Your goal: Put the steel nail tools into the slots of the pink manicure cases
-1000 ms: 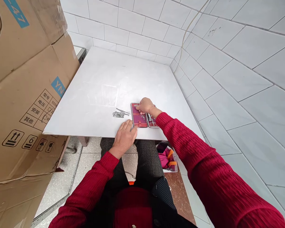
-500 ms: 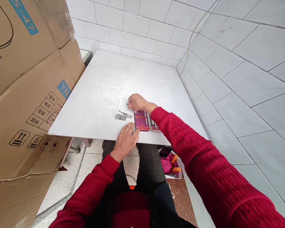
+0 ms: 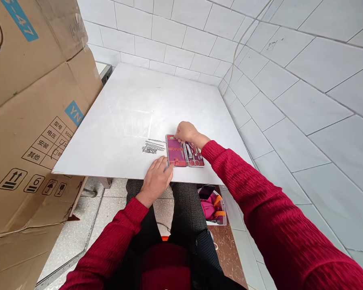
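A manicure case [image 3: 176,155] lies open flat on the white table, purple and red inside. Its left half has a row of red loops with few tools in it; the right half holds small scissors [image 3: 195,162] and other metal tools. My right hand [image 3: 186,132] is over the top of the case near the hinge, fingers pinched; whatever is between them is hidden. My left hand [image 3: 157,177] rests on the table with fingers stretched out, its tips by the case's lower left corner. Several slim metal tools [image 3: 153,147] lie in a pile left of the case.
The white table [image 3: 133,88] meets tiled walls behind and at right. A large cardboard box [image 3: 45,121] stands along the left side. Below the table's front edge is a bin [image 3: 211,211] with pink and orange things. A cable [image 3: 238,42] runs down the corner.
My right hand has moved right, from beside the case's upper left corner to over its hinge. A slim tool now lies above the pile. My left hand stays by the case.
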A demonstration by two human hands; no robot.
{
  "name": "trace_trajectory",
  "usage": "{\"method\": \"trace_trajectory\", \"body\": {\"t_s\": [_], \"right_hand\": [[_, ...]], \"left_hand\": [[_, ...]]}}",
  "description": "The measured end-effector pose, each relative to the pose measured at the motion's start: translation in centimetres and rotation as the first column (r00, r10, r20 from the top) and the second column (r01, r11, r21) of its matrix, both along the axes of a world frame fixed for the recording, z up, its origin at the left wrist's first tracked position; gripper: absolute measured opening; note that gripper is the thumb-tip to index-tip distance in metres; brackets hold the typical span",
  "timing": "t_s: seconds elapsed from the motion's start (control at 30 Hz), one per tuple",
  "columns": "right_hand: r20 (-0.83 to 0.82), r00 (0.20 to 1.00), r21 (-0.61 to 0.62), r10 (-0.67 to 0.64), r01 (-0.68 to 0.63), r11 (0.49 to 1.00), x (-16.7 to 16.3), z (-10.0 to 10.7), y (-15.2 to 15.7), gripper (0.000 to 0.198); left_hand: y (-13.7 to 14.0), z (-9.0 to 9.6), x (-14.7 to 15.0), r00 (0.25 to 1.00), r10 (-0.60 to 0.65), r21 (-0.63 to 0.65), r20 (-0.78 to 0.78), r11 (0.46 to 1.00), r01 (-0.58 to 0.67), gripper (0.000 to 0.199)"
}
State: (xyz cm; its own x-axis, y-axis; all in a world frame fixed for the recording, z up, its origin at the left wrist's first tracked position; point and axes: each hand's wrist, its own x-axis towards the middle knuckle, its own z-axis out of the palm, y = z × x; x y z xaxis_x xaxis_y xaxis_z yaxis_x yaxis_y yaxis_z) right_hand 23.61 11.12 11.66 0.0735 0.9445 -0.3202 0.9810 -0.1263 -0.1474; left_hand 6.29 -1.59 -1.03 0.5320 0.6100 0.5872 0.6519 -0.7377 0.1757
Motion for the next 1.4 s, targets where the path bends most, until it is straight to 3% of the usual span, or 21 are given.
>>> {"method": "trace_trajectory", "body": {"t_s": [0.1,0.2,0.5,0.67,0.87,1.03,1.23,1.4], "right_hand": [[0.077,0.996,-0.002,-0.041,0.041,0.999,1.2,-0.7,-1.0,0.022],[0.155,0.987,0.074,-0.048,0.037,0.997,1.2,-1.5,-1.6,0.015],[0.287,0.957,0.113,-0.025,-0.007,0.994,-0.6,-2.0,-2.2,0.026],[0.207,0.975,-0.037,-0.084,0.094,0.995,-0.4,-1.7,-1.5,0.02],[0.011,0.983,-0.117,-0.184,0.184,0.976,-0.4,-1.7,-1.0,0.016],[-0.099,0.96,-0.085,-0.264,0.256,0.963,0.4,-2.6,-0.8,0.018],[-0.099,0.978,0.024,-0.184,0.187,0.982,0.4,-3.0,0.1,0.023],[0.179,0.982,0.217,0.06,-0.099,0.971,-1.1,-2.5,1.9,0.018]], "left_hand": [[0.0,0.0,0.0,1.0,-0.006,-0.029,0.022,1.0,0.006,0.028],[0.0,0.0,0.0,1.0,-0.011,-0.031,0.025,0.999,0.011,0.028],[0.0,-0.1,-0.1,0.999,-0.021,-0.018,0.046,1.0,0.022,0.027],[0.1,-0.2,0.0,0.999,-0.014,-0.005,0.047,1.0,0.014,0.027],[0.0,-0.2,0.0,0.998,-0.016,-0.019,0.058,1.0,0.017,0.026],[0.0,-0.2,0.0,0.999,-0.011,-0.006,0.047,1.0,0.011,0.026],[-0.1,-0.2,0.0,1.0,0.009,0.011,0.013,1.0,-0.009,0.026],[-0.2,-0.1,0.0,1.0,0.016,0.048,-0.006,0.999,-0.015,0.026]]}}
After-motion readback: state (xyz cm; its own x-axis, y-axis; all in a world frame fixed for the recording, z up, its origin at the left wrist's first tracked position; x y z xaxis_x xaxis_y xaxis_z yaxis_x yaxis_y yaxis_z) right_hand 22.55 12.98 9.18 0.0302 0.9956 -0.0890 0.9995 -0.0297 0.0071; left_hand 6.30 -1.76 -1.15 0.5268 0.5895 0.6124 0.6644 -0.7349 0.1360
